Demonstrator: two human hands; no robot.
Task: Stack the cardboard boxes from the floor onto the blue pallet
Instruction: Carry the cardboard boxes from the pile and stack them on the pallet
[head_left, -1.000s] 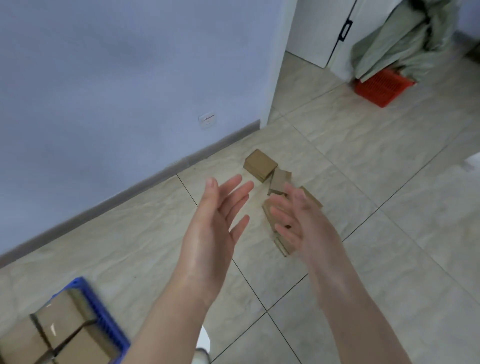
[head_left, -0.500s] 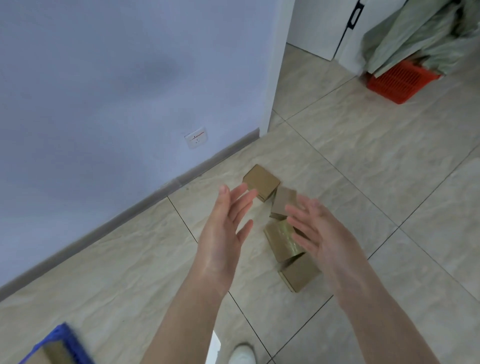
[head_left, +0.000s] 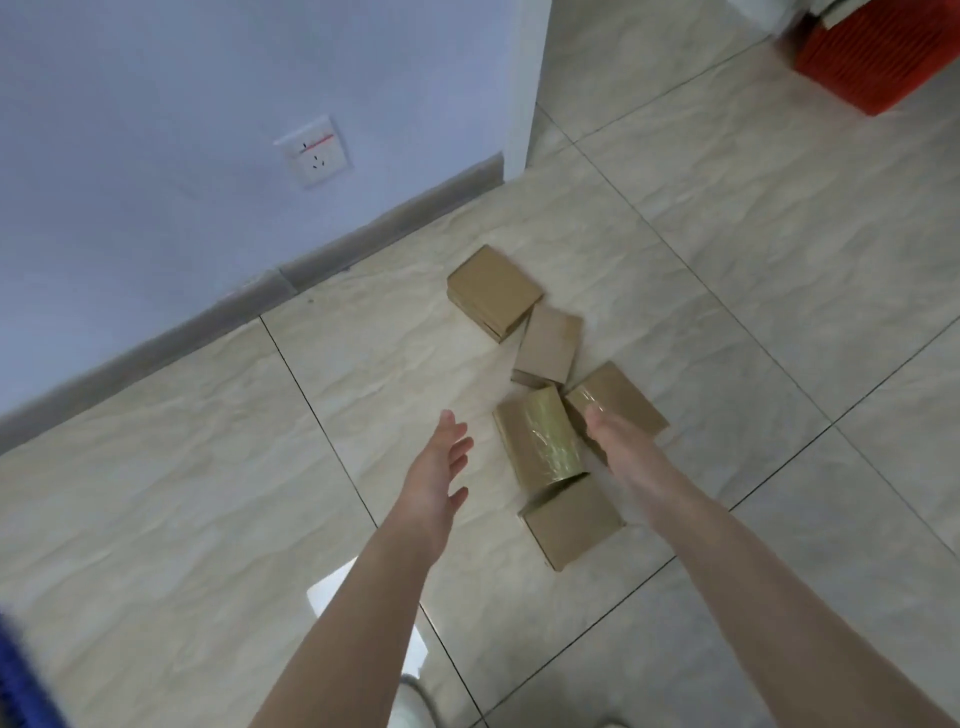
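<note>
Several small cardboard boxes lie in a loose cluster on the tiled floor. The taped box (head_left: 540, 441) sits in the middle, with a plain box (head_left: 571, 522) nearer me, another box (head_left: 618, 397) to its right, one box (head_left: 548, 344) behind it and the farthest box (head_left: 493, 291) near the wall. My left hand (head_left: 436, 467) is open, palm inward, just left of the taped box. My right hand (head_left: 621, 441) is open at that box's right side, fingers over the right box. Only a blurred sliver of the blue pallet (head_left: 21, 675) shows at the bottom left.
A grey wall with a socket (head_left: 311, 151) and a skirting board runs along the left. A wall corner (head_left: 519, 88) stands behind the boxes. A red crate (head_left: 878, 52) sits at the top right. My shoes (head_left: 410, 701) show at the bottom edge.
Both hands have stretched forward and down toward the boxes and now flank the taped box. The view has swung closer to the boxes, and the pallet has slid almost out of frame.
</note>
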